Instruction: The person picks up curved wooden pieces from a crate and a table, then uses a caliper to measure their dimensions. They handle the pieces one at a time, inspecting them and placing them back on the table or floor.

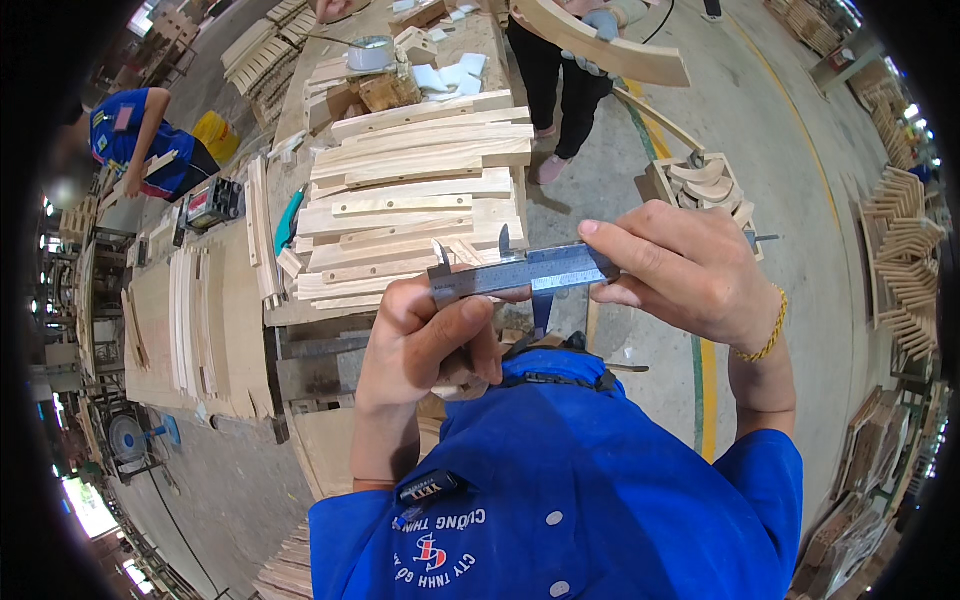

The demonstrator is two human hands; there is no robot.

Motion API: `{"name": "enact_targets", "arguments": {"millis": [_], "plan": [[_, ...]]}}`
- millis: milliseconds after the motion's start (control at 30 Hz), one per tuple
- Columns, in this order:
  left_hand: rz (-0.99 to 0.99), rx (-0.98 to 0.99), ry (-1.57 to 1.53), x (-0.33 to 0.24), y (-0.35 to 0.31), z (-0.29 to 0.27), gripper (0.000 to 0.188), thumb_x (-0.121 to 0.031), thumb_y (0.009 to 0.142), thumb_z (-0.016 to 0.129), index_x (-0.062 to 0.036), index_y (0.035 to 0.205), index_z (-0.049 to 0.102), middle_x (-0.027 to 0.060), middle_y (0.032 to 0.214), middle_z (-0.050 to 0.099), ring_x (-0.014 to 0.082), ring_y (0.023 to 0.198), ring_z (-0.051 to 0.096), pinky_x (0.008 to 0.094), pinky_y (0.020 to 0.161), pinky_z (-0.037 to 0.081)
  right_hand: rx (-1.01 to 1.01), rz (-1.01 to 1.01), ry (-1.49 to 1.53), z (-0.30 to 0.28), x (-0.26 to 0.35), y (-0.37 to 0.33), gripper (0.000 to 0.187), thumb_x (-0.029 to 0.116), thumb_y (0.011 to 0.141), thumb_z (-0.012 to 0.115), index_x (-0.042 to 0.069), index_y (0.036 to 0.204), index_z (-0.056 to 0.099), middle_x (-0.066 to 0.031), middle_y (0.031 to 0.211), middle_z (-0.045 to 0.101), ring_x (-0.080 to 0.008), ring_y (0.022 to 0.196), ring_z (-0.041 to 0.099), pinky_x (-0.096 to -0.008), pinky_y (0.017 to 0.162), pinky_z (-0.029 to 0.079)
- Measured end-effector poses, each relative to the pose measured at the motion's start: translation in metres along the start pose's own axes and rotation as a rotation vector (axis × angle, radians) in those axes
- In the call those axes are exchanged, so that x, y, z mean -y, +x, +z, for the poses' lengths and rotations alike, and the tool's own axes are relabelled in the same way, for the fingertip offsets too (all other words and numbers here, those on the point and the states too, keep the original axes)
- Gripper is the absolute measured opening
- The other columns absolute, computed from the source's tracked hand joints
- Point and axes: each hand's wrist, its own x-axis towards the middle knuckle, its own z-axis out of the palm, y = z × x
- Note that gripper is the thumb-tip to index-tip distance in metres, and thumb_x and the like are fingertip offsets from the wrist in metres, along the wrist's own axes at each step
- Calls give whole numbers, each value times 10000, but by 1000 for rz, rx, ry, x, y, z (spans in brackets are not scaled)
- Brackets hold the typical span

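Note:
Level in front of my chest, a metal vernier caliper (500, 278) stretches between my two hands. My left hand (425, 335) pinches its jaw end between thumb and fingers. The right hand (690, 275), with a gold bracelet at its wrist, grips the sliding part and beam at the other end. One jaw points down and the smaller jaws point up. Just beyond the caliper lies a stack of pale wooden strips (400, 210), several with drilled holes, on a worktable. Something pale shows under my left fingers, and I cannot make out what it is.
Teal-handled pliers (289, 220) lie left of the stack. Behind it stand a white tub (371, 54) and white foam pieces (450, 75). Across the table a gloved person holds a curved wooden part (600, 45). A wooden box (705, 185) of curved pieces is at the right.

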Motion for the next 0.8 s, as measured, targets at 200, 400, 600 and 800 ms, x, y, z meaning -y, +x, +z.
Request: {"name": "enact_targets", "arguments": {"millis": [200, 400, 600, 800], "plan": [[26, 28, -21, 0, 4, 0, 254, -180, 880, 554, 57, 909, 642, 97, 542, 594, 137, 465, 586, 219, 404, 427, 13, -2, -8, -1, -1, 1, 392, 225, 718, 678, 22, 1040, 583, -28, 727, 542, -142, 543, 545, -267, 401, 411], [1, -1, -38, 2, 1, -1, 244, -172, 877, 560, 58, 894, 638, 104, 554, 597, 139, 477, 589, 219, 406, 426, 45, 40, 16, -2, 4, 2, 445, 245, 702, 707, 16, 1067, 599, -66, 730, 587, -172, 576, 556, -275, 452, 413], [36, 6, -34, 1, 1, 1, 234, -164, 876, 559, 55, 924, 625, 95, 549, 590, 125, 472, 580, 204, 401, 410, 18, -21, -44, -1, 0, 3, 388, 246, 719, 677, 34, 1033, 595, -17, 703, 526, -135, 527, 538, -267, 406, 408], [31, -7, 30, 0, 0, -2, 220, -152, 877, 549, 53, 908, 620, 84, 549, 589, 78, 448, 529, 193, 390, 355, -9, -27, -51, 2, -1, 4, 374, 253, 718, 677, 34, 1013, 608, -16, 670, 505, -137, 520, 533, -267, 401, 400]]}}
